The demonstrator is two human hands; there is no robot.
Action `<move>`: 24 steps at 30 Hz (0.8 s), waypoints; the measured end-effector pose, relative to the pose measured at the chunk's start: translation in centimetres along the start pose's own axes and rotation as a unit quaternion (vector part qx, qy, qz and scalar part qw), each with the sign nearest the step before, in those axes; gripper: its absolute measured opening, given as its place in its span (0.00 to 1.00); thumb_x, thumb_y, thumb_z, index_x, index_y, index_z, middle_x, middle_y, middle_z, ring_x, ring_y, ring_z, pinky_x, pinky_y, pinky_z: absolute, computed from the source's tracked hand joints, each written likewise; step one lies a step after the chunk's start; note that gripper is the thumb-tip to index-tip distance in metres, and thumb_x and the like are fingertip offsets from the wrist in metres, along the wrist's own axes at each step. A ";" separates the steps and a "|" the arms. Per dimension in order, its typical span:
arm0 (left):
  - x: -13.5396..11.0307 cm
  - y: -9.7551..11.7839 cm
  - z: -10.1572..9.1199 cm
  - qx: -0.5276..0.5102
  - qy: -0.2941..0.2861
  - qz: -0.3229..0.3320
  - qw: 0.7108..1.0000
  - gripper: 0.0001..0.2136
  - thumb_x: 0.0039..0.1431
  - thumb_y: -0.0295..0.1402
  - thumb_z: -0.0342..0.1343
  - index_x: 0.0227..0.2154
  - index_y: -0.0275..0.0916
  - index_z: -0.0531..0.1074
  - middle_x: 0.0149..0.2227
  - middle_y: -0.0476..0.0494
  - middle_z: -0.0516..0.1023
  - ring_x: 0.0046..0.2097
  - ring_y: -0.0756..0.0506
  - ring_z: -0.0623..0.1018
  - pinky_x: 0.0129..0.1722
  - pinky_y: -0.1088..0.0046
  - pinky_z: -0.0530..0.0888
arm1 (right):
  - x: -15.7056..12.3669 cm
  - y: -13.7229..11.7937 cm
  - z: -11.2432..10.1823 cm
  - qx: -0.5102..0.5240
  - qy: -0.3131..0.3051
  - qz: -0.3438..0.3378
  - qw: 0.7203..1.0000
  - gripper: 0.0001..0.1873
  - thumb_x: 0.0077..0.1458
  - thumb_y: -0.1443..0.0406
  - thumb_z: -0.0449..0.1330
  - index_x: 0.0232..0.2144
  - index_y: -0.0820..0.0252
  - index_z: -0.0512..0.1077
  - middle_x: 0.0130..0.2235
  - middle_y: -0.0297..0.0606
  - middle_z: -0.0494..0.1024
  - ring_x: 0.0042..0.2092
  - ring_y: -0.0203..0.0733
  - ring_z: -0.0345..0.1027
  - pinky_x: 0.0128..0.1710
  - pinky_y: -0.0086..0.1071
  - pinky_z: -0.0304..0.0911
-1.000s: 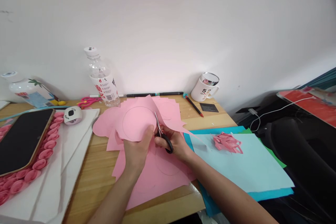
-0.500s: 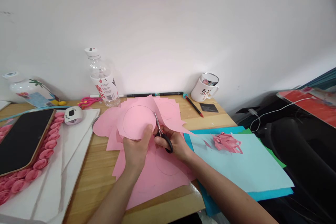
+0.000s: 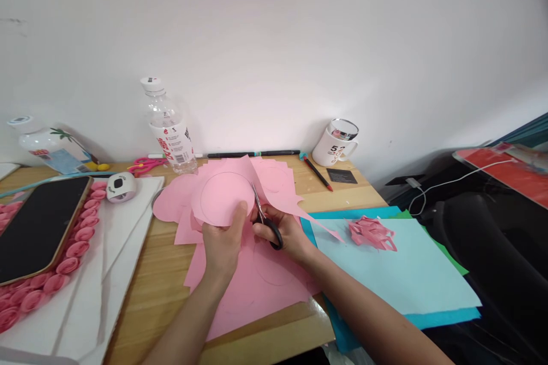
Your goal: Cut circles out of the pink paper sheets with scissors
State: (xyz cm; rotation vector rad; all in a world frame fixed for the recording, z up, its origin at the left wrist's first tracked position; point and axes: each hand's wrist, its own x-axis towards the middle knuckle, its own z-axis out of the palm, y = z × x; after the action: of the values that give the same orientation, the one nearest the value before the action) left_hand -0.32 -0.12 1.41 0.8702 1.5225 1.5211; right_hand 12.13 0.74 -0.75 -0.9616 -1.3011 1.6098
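My left hand (image 3: 223, 242) pinches a sheet of pink paper (image 3: 225, 197) by its lower edge, thumb on top. A circle is drawn on that sheet, and its right side is partly cut along the line. Black-handled scissors (image 3: 269, 227) sit in my right hand (image 3: 285, 234), fingers in the loops, with the blades at the paper just right of the circle. A cut strip of the sheet trails to the right over my right hand. Beneath both hands lie more pink sheets (image 3: 252, 308) with drawn circles, and cut pink rounds (image 3: 173, 199) rest at the left.
A plastic bottle (image 3: 173, 142), pens (image 3: 274, 153) and a white mug (image 3: 336, 145) line the wall. Crumpled pink scraps (image 3: 371, 232) lie on light blue paper (image 3: 394, 274) at right. A phone (image 3: 43, 228) rests on pink paper rosettes (image 3: 68, 265) at left.
The cut strip's end has swung right and down over the light blue paper. My hands have barely moved, and the scissors remain at the same part of the sheet.
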 end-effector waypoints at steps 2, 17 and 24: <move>0.1 0.0 0.0 0.010 0.003 0.013 1.000 0.13 0.47 0.37 0.62 0.34 0.34 0.77 0.38 0.39 0.82 0.42 0.41 0.80 0.41 0.69 0.77 | 0.0 0.0 0.0 -0.002 -0.004 0.001 1.000 0.18 0.43 0.55 0.68 0.31 0.58 0.68 0.22 0.28 0.63 0.24 0.33 0.54 0.26 0.29 0.50; 0.0 0.1 0.0 0.046 0.020 0.040 0.998 0.13 0.46 0.36 0.61 0.34 0.34 0.77 0.36 0.38 0.82 0.40 0.41 0.81 0.41 0.68 0.77 | 0.1 0.1 -0.3 -0.005 -0.019 -0.012 1.000 0.20 0.42 0.54 0.69 0.33 0.58 0.69 0.26 0.29 0.63 0.27 0.33 0.53 0.26 0.28 0.48; -0.3 0.4 0.1 0.050 0.003 0.039 0.998 0.13 0.47 0.37 0.61 0.34 0.33 0.77 0.36 0.38 0.82 0.40 0.41 0.81 0.41 0.65 0.77 | 0.1 0.0 -0.3 -0.017 -0.014 -0.007 1.000 0.22 0.42 0.52 0.69 0.32 0.59 0.69 0.25 0.29 0.63 0.27 0.33 0.54 0.26 0.29 0.50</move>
State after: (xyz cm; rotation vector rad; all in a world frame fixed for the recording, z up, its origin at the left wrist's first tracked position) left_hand -0.15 -0.32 1.86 0.9935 1.5956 1.5143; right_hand 12.38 0.89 -0.84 -0.9519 -1.3553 1.6005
